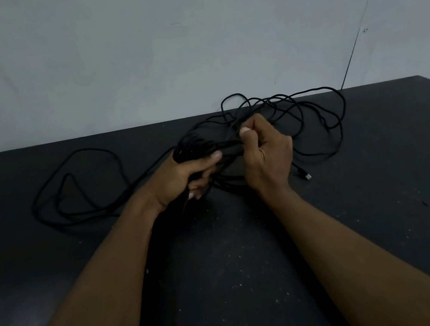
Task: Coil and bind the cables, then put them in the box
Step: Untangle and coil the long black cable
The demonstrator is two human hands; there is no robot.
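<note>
Two grips on the cable (193, 145) over the table (385, 190): my left hand (181, 174) clenches the coiled part, I'd say to keep its shape, while my right hand (266, 153) pinches a strand to feed. Slack sprawls around.

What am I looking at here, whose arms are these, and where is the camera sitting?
There is no machine here: these are a person's two bare arms, seen from a camera worn on their head, looking forward and down. The left hand grips a gathered bundle of black cable. The right hand pinches strands of the same cable beside it. Loose loops trail over the dark table to both sides, and a plug lies near the right wrist. Behind is a grey wall. No box shows in this picture.
</note>
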